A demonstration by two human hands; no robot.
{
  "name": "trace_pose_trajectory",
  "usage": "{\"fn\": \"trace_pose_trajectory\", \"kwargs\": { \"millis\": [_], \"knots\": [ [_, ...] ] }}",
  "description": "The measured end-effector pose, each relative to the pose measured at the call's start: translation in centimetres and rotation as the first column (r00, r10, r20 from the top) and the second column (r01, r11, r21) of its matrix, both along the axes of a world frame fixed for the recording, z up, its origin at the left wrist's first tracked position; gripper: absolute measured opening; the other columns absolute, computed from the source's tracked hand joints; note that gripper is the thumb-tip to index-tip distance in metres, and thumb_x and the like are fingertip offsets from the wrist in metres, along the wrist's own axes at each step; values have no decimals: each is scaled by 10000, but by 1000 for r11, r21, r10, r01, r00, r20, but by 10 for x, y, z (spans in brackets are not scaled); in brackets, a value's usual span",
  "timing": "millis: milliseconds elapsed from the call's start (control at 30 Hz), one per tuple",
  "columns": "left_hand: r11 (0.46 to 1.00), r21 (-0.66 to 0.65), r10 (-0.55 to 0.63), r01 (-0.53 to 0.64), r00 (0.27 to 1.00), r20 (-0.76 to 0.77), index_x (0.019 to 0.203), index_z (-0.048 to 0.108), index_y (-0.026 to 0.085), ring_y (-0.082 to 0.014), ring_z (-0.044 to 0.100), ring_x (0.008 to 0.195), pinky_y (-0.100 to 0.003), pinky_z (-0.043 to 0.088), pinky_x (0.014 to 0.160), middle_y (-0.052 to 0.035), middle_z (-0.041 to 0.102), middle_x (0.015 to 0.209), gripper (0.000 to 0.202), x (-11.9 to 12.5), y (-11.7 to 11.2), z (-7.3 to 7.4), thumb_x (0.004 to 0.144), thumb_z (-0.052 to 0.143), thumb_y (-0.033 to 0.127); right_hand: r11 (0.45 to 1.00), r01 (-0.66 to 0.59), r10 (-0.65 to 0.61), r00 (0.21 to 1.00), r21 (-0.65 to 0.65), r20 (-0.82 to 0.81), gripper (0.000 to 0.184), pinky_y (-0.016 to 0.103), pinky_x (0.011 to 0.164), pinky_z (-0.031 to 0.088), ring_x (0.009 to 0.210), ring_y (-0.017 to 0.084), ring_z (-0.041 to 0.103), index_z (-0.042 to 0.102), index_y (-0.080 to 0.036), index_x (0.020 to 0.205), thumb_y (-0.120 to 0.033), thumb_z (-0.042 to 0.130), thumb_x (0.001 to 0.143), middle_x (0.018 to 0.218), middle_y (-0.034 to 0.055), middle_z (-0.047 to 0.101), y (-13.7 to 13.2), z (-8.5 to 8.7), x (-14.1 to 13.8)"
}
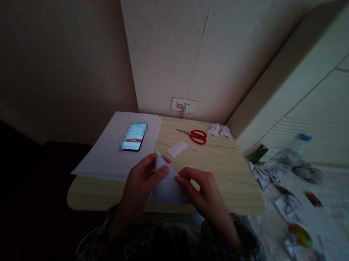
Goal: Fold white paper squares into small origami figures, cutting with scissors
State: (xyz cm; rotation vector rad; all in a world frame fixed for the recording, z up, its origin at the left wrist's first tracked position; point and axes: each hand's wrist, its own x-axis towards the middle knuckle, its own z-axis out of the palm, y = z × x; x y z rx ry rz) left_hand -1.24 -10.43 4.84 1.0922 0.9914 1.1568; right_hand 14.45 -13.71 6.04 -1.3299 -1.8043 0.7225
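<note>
A white sheet of paper [169, 190], folded to a point at its top, is held up over the near edge of the small wooden table [225, 190]. My left hand [144, 173] grips it near the point, thumb in front and fingers behind. On the other side, my right hand [200, 184] pinches its slanting right edge between thumb and forefinger. Just beyond the hands lies a small white paper rectangle [177, 149]. Red-handled scissors [197, 136] rest farther back, blades toward the left.
On the table's left, a phone [136, 136] with a lit screen lies on a stack of large white paper [105, 158]. Folded paper pieces [218, 131] sit at the back right corner. A wall socket [183, 105] is behind. Right of the table are a plastic bottle [294, 150] and more folded paper [264, 175].
</note>
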Motion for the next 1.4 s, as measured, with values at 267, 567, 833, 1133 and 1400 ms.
{"fn": "trace_pose_trajectory", "kwargs": {
  "millis": [267, 567, 833, 1133, 1400],
  "knots": [
    [999, -5, 36, -36, 999, 39, 781, 657, 202, -114, 554, 665, -171, 423, 580, 42, 631, 701, 148, -1, 2, -2, 697, 742, 290, 1000, -24, 24, 1000, -5, 16, 281, 241, 576, 407, 588, 142, 547, 567, -194, 642, -248, 512, 912, 616, -5, 589, 0, 1, 0],
    [993, 109, 55, -55, 998, 9, 739, 656, 190, -149, 572, 665, -232, 441, 607, -8, 671, 743, 125, -7, 1, 11, 659, 706, 272, 998, -52, 53, 998, -29, 22, 275, 224, 564, 393, 576, 127, 535, 571, -193, 640, -221, 513, 907, 604, -19, 580, -1, 0, 1],
    [999, 40, 25, -28, 996, 82, 747, 661, 199, -171, 647, 728, -246, 488, 668, -14, 718, 744, 133, -12, 2, 16, 629, 723, 195, 995, -78, 78, 997, -57, 7, 266, 215, 578, 397, 588, 127, 548, 577, -189, 654, -232, 508, 907, 616, -14, 592, 0, 1, 1],
    [986, -57, 160, -155, 984, 84, 680, 674, 203, -180, 711, 723, -247, 531, 722, 15, 739, 655, 99, -11, 8, 8, 641, 765, 197, 995, -89, 90, 996, -45, 27, 248, 214, 587, 400, 598, 130, 555, 580, -184, 670, -213, 510, 905, 631, -8, 604, 0, 0, 0],
    [968, -37, 250, -248, 966, 70, 706, 695, 190, -162, 672, 594, -239, 518, 601, 7, 710, 594, 139, -15, 8, 3, 739, 714, 324, 995, -87, 90, 994, -46, 61, 243, 211, 584, 397, 599, 129, 559, 587, -183, 678, -207, 515, 908, 635, -7, 608, 0, -2, 0]
  ]
}}
